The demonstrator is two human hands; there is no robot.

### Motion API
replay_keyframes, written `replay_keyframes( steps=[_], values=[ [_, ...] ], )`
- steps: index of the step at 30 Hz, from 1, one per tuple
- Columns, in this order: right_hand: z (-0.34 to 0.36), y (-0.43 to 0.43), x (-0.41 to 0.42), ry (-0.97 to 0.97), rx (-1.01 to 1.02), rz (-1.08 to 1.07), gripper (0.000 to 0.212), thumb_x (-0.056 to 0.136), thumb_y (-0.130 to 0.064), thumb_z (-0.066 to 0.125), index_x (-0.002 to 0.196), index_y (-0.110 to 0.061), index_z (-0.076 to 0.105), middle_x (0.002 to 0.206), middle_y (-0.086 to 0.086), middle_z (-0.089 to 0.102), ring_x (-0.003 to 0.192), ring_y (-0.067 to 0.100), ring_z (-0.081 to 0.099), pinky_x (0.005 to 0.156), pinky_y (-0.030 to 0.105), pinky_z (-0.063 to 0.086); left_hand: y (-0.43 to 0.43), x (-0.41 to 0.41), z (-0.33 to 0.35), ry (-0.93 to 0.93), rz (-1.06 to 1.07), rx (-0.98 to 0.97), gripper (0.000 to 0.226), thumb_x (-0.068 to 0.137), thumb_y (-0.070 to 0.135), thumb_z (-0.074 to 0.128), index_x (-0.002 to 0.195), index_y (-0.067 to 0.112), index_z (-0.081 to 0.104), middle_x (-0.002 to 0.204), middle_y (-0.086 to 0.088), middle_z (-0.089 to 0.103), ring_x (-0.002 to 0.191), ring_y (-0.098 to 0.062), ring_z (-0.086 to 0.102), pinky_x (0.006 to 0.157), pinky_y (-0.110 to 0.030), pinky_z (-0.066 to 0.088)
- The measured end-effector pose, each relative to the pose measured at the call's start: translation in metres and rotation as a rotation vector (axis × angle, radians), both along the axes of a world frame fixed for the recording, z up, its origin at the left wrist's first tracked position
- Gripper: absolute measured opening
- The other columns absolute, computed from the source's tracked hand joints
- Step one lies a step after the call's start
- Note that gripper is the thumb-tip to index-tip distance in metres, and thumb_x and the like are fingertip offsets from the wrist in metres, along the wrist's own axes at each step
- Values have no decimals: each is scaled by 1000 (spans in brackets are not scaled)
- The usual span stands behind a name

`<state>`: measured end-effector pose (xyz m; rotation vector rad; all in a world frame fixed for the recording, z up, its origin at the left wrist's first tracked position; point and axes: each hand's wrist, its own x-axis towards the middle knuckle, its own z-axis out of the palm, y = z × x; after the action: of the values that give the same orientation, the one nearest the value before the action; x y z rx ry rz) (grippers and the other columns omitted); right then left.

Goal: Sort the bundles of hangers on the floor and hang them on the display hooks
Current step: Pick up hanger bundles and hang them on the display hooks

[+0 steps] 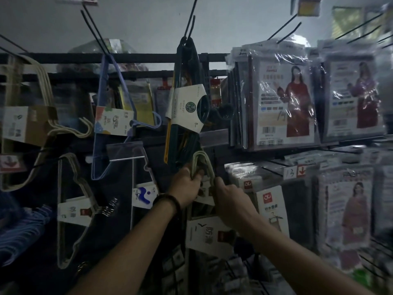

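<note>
dim display wall [148,58] is bristling with wire hooks [192,15]; left hand [187,185] and right hand [230,202] are both gripping a pale hanger bundle [202,160] by its hook ends, just under the green bundle [187,99] — probably steering it onto a peg.

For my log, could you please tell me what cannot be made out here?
Head view:
Display hook for the pale green wire hanger bundle: hidden behind the left hand and right hand gripping it.
Floor bundles: below the frame edge.
White card label print: too dim, blurred.
</note>
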<state>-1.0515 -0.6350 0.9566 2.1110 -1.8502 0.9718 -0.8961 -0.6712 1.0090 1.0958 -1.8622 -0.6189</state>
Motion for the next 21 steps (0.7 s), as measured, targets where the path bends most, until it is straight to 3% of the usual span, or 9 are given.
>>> replay_keyframes(
  steps=[2, 4, 6, 8, 12, 15, 18, 21],
  values=[
    [4, -3, -4, 76, 35, -78, 21, 101, -22, 59, 118, -20, 48, 89, 1, 68, 71, 18, 69, 62, 36, 63, 6, 1, -7, -74, 37, -55, 41, 103, 38, 57, 141, 27, 44, 116, 0, 69, 98, -17, 70, 87, -36, 58],
    [11, -3, -7, 117, 24, -121, 22, 99, -21, 61, 118, -19, 50, 95, 3, 67, 76, 21, 68, 66, 39, 63, 17, 2, -19, -145, -3, -139, 63, 105, 34, 54, 158, 27, 22, 143, -2, 58, 124, -21, 61, 102, -38, 52],
    [21, -1, -7, 119, -22, -129, 20, 101, -22, 58, 117, -18, 47, 91, 5, 66, 71, 19, 65, 62, 34, 60, 30, 4, -32, -248, -30, -212, 78, 106, 27, 50, 163, 35, -4, 163, -4, 37, 137, -26, 51, 104, -36, 48],
    [29, 3, -9, 124, -65, -133, 20, 102, -20, 57, 117, -19, 43, 85, 3, 65, 66, 18, 65, 56, 31, 57, 36, 8, -41, -268, -20, -303, 89, 105, 15, 48, 161, 39, -16, 170, 0, 22, 142, -23, 46, 100, -29, 46],
    [32, 10, -11, 190, -161, -161, 21, 103, -19, 54, 117, -18, 38, 79, 3, 66, 57, 18, 62, 50, 30, 52, 36, 13, -47, -190, -42, -408, 104, 102, 7, 54, 155, 52, -23, 172, 11, 8, 155, -12, 24, 119, -33, 37],
    [29, 9, -12, 156, -165, -189, 22, 102, -23, 56, 115, -19, 38, 76, 2, 64, 52, 14, 58, 47, 28, 50, 34, 10, -42, -219, -43, -397, 101, 102, 2, 51, 157, 51, -18, 172, 7, 15, 152, -15, 31, 117, -34, 41],
    [27, 0, -17, 42, -126, -165, 22, 100, -24, 59, 108, -21, 38, 79, 1, 63, 57, 16, 61, 55, 35, 59, 28, 4, -35, -310, -27, -423, 94, 100, -4, 45, 162, 43, -7, 170, 0, 22, 152, -20, 32, 119, -32, 38],
    [29, -15, -18, -1, -100, -158, 18, 102, -22, 57, 110, -20, 40, 83, 3, 65, 62, 19, 63, 59, 37, 60, 20, -2, -32, -402, 1, -432, 89, 100, -4, 46, 164, 39, 1, 172, -2, 13, 155, -24, 24, 121, -36, 36]
  ],
)
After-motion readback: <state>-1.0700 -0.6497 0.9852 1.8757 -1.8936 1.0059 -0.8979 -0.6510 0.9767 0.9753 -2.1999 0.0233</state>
